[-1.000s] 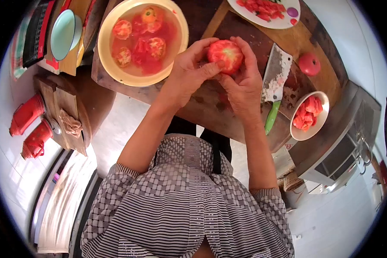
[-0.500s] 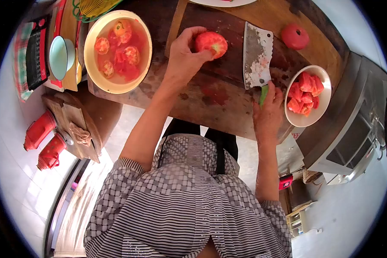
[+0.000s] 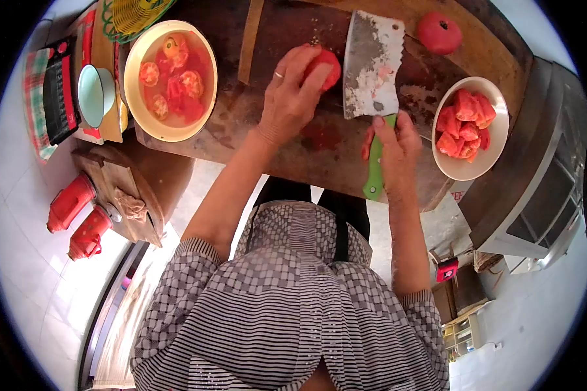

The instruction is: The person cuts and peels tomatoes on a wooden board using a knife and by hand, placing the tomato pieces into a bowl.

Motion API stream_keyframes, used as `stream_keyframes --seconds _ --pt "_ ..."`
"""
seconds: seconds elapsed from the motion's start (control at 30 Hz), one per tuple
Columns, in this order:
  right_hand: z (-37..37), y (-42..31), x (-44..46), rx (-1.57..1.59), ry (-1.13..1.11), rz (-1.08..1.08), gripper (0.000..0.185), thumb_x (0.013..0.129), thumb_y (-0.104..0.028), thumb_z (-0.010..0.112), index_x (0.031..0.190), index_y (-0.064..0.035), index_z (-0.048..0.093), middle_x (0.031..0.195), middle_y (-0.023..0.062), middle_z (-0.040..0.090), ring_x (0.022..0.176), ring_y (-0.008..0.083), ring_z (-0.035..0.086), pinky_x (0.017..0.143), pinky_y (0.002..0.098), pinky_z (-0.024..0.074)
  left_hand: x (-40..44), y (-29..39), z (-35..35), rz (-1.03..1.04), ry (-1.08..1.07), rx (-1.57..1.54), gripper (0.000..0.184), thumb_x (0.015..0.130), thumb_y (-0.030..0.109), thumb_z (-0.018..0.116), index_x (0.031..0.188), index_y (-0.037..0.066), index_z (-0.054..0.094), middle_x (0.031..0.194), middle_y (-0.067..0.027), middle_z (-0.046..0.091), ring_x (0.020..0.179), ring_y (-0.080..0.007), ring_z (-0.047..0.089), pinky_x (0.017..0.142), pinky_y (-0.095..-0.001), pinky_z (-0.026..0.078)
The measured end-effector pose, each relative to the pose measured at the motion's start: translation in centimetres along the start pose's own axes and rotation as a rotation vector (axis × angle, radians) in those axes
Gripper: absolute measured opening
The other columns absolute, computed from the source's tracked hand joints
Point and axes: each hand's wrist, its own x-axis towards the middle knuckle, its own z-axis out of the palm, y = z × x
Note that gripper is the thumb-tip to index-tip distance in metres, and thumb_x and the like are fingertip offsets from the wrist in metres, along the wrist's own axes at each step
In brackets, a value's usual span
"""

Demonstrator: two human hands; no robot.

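Clearly, the left hand is curled over the held tomato, roughly at twelve o'clock from the wearer's body, its digits clasping the sides; whether the fruit touches the dark tabletop cannot be told. The right hand is wrapped around the green handle of the cleaver, whose broad blade is just beside the tomato, at its three o'clock. Good handling here would mean a light, steady hold, since such flesh probably slips and bruises easily, with the left fingertips tucked back from the blade. Around this, a bowl of red chunks sits at two o'clock, close enough to the right hand to be knocked; a whole tomato lies at one o'clock, past the blade. Towards eleven, well apart from both hands, stands a basin of tomatoes in reddish liquid, with a yellow-green basket beyond.
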Motion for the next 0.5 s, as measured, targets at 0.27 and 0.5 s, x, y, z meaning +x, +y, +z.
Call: stream_keyframes --seconds 0.27,0.5 --pt "-0.9 -1.8 -2.7 -0.669 0.145 -0.453 0.021 0.085 -0.003 0.056 0.105 -0.0003 0.053 0.082 0.0162 0.062 0.064 0.0288 0.061 0.058 0.0326 0.0479 -1.7 1.0 -0.6 -0.087 -0.047 -0.057 0.051 0.065 0.003 0.075 0.112 0.009 0.057 0.125 -0.0124 0.049 0.111 -0.0346 0.051 0.091 -0.0404 0.047" --pt "-0.6 -3.1 -3.5 -1.07 0.027 -0.666 0.029 0.081 -0.002 0.059 0.11 -0.0022 0.052 0.09 0.0194 0.06 0.067 0.0387 0.061 0.056 0.043 0.0497 -1.1 1.4 -1.1 -0.239 -0.022 -0.196 0.054 0.066 0.005 0.078 0.114 0.007 0.054 0.121 -0.0146 0.053 0.108 -0.0338 0.053 0.088 -0.0395 0.048"
